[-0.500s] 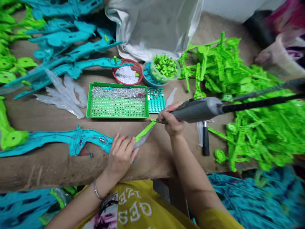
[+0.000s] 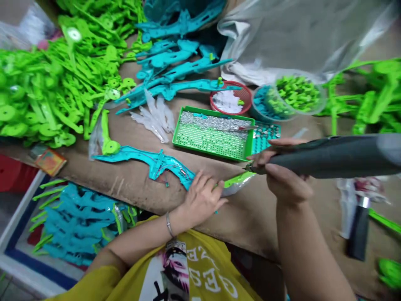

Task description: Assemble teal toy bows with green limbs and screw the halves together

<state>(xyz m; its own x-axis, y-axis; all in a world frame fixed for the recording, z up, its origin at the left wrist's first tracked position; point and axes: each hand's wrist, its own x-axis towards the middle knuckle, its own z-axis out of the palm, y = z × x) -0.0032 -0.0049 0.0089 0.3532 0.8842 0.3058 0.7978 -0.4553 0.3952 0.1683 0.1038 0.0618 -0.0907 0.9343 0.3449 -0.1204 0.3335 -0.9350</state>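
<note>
A teal toy bow [image 2: 134,154] lies along the table with thin wires in its open body. Its left end meets a green limb [image 2: 109,144], and another green limb [image 2: 236,179] with a clear sleeve extends to the right. My left hand [image 2: 203,198] is pressed over the bow where the teal body meets the right limb, its fingers curled onto it. Gripped in my right hand [image 2: 286,175] is a grey electric screwdriver [image 2: 338,156], held nearly level. Its bit points at the outer tip of the right limb; whether a screw sits there I cannot make out.
Behind the bow stands a green tray [image 2: 213,155] of screws, beside a teal tray [image 2: 260,144] with small metal parts. A red basket [image 2: 247,98] and tubs of green clips [image 2: 297,94] are farther back. Green parts [image 2: 40,96] pile up left. A black-handled hammer [image 2: 359,234] lies right.
The view has turned left, so the table's things appear farther right and the left pile shows more. Both hands keep their places, the screwdriver still at the limb's tip.
</note>
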